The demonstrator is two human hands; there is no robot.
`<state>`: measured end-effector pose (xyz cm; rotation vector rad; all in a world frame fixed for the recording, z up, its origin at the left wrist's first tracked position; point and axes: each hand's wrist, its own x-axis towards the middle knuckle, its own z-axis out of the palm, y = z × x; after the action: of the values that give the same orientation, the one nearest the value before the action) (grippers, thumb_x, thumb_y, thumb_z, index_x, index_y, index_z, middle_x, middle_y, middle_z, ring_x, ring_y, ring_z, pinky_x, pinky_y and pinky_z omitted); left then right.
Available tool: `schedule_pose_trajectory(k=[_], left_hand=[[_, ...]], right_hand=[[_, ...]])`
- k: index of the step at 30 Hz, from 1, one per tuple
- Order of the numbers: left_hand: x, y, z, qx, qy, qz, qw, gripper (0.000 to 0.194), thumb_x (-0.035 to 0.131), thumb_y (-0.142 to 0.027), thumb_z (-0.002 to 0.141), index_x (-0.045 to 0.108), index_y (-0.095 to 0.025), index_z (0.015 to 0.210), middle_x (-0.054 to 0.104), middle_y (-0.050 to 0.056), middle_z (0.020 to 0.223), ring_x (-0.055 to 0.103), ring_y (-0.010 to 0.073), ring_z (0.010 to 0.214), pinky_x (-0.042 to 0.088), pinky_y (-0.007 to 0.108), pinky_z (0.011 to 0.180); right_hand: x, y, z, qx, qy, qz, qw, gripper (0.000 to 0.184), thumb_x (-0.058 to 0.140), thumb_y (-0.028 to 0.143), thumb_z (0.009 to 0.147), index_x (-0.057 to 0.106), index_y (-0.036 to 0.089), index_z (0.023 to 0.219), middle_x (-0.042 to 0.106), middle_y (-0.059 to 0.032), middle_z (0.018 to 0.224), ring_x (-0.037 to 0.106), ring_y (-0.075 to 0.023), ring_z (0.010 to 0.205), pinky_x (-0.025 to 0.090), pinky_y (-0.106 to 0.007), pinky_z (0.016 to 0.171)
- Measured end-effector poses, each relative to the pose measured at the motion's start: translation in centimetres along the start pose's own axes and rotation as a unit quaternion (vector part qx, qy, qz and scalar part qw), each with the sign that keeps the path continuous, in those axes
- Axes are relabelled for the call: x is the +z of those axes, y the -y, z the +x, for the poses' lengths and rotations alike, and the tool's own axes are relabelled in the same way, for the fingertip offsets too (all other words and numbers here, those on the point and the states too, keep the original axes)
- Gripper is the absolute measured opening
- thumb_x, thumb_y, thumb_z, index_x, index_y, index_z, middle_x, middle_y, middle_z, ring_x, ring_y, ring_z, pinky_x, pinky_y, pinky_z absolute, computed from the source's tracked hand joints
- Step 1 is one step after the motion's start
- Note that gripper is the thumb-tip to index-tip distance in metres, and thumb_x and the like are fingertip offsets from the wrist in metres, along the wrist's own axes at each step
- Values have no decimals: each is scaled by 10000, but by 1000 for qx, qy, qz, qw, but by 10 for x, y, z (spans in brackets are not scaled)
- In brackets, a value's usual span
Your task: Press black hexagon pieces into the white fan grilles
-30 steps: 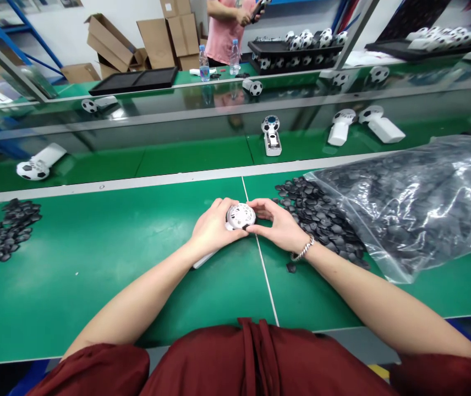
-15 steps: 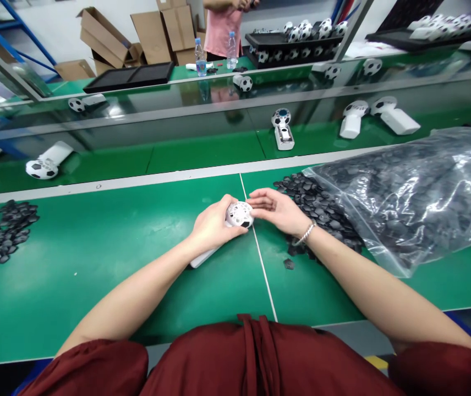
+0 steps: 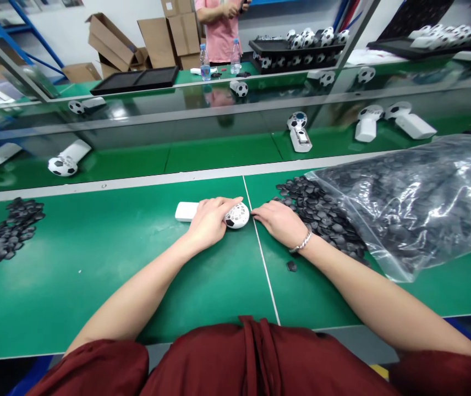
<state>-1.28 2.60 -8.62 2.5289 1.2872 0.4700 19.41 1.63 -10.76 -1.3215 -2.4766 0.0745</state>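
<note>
White handheld fan (image 3: 227,214), football-patterned head only part-filled with black panels, lies gripped under left hand (image 3: 209,220). Right hand (image 3: 279,220) rests flat and empty just right, beside loose black panel pieces (image 3: 322,212); white gaps remain.

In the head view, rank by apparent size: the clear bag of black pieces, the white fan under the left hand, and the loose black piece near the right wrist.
1. clear bag of black pieces, by far the largest.
2. white fan, partly covered by the left hand.
3. loose black piece, smallest.
</note>
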Motion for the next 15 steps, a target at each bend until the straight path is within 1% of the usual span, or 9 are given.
schedule_pose_trajectory(k=[1, 3, 6, 8, 11, 13, 15], left_hand=[[1, 1, 1, 12, -4, -2, 1000, 695, 384, 13, 653, 411, -278, 1282, 549, 14, 1197, 481, 206, 1091, 339, 389, 932], [2, 3, 2, 23, -8, -6, 1000, 698, 374, 21, 656, 401, -278, 1286, 540, 7, 1228, 478, 198, 1097, 305, 407, 958], [0, 6, 2, 25, -5, -10, 1000, 687, 380, 10, 656, 401, -270, 1283, 539, 10, 1234, 473, 205, 1104, 284, 437, 972], [-3, 6, 1, 32, 11, -22, 999, 681, 408, -11, 642, 412, -268, 1273, 532, 12, 1241, 460, 214, 1120, 273, 450, 985], [-7, 4, -1, 56, 44, -46, 996, 670, 490, -75, 624, 420, -267, 1262, 517, 19, 1253, 437, 234, 1151, 224, 477, 1025], [-9, 2, -1, 64, 52, -53, 995, 659, 558, -156, 640, 403, -243, 1275, 511, 44, 1257, 433, 249, 1159, 188, 493, 1045], [-8, 1, -1, 53, 46, -59, 996, 658, 619, -294, 666, 397, -196, 1278, 514, 76, 1253, 440, 263, 1155, 186, 498, 1051]], right_hand=[[-2, 0, -1, 18, -19, 45, 999, 162, 511, 166, 833, 648, 148, 917, 673, -74, 863, 581, -193, 790, 439, -316, 751], [-6, 1, -2, 44, -46, 147, 987, 134, 532, 179, 823, 636, 175, 909, 677, -39, 876, 597, -163, 783, 454, -281, 741], [-13, 7, -4, 45, -46, 251, 966, 80, 540, 210, 818, 617, 190, 827, 665, -15, 811, 595, -139, 732, 462, -257, 689], [-15, 12, -4, 37, -47, 281, 958, 79, 548, 229, 811, 611, 183, 798, 643, -23, 777, 578, -141, 714, 458, -262, 667], [-15, 16, -4, 47, -56, 325, 943, 83, 569, 244, 794, 614, 174, 787, 626, -30, 769, 561, -140, 697, 456, -269, 653], [-13, 16, -3, 58, -51, 355, 932, 85, 575, 247, 790, 621, 175, 786, 632, -30, 777, 564, -138, 703, 456, -272, 664], [-11, 15, -4, 53, -41, 364, 929, 90, 583, 253, 786, 630, 177, 775, 629, -28, 770, 560, -138, 707, 450, -277, 675]])
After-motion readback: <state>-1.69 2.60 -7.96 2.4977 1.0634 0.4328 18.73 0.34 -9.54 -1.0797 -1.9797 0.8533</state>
